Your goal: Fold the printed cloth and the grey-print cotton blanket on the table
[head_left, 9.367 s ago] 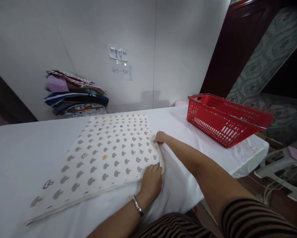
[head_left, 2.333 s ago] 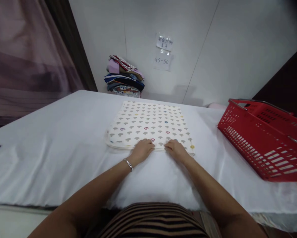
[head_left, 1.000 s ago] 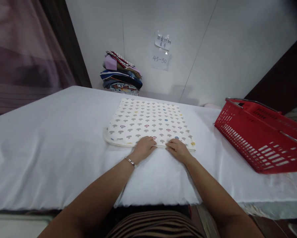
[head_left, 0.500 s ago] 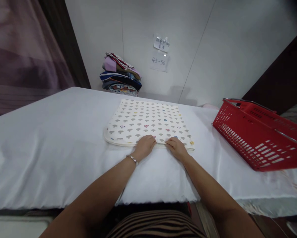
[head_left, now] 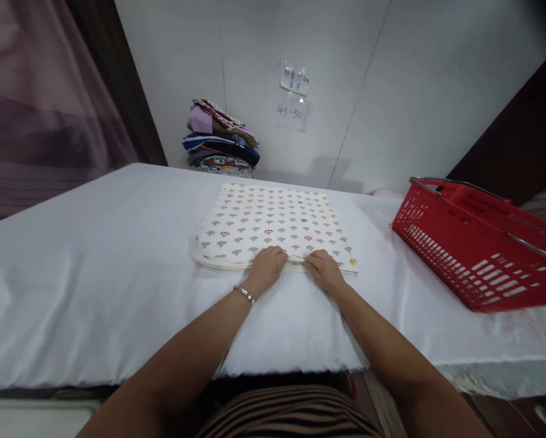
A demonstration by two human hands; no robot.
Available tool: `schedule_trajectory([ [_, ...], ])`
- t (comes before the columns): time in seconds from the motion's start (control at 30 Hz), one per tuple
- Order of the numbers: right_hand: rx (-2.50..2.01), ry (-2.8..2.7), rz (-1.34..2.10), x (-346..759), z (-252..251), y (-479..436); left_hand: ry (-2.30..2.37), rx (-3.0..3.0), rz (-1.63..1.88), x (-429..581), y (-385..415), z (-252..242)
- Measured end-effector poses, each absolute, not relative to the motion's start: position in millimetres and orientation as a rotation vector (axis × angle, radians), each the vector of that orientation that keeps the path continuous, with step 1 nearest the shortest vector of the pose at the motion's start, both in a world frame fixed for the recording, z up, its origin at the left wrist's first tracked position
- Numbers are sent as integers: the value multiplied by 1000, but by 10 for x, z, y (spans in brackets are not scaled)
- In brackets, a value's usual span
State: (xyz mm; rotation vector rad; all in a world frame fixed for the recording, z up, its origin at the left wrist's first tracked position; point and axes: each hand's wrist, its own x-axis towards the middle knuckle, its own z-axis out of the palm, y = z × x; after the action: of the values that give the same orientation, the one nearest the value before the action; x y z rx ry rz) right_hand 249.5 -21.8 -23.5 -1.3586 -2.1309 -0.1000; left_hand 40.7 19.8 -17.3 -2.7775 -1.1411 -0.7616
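A folded cream cloth (head_left: pixel 273 222) printed with small grey and coloured mushrooms lies flat on the white-covered table (head_left: pixel 94 267). My left hand (head_left: pixel 266 267), with a silver bracelet at the wrist, rests on the near edge of the cloth, fingers curled over the hem. My right hand (head_left: pixel 324 269) sits right beside it on the same edge, fingers bent and pinching the layers. Both hands meet near the middle of that edge.
A red plastic basket (head_left: pixel 469 243) with metal handles stands tilted at the table's right side. A stack of folded clothes (head_left: pixel 220 139) sits against the white wall at the back, below two paper notes (head_left: pixel 293 97). A purple curtain (head_left: pixel 35 103) hangs at the left.
Since the oldest frame the cloth has been folded smaller and both hands now hold its near edge. Over the last second only the camera shifted slightly; the hands stay put.
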Motion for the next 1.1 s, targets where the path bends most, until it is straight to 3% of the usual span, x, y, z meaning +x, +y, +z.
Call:
schedule_trajectory([
  [0.53,-1380,-2162,-55,2464,-220,-208,-1054,-2797,-516,580,121,-167],
  [1.1,-1296,-2285,-57,2513,-233,-239,-1033,-2794,-590,539,65,-168],
])
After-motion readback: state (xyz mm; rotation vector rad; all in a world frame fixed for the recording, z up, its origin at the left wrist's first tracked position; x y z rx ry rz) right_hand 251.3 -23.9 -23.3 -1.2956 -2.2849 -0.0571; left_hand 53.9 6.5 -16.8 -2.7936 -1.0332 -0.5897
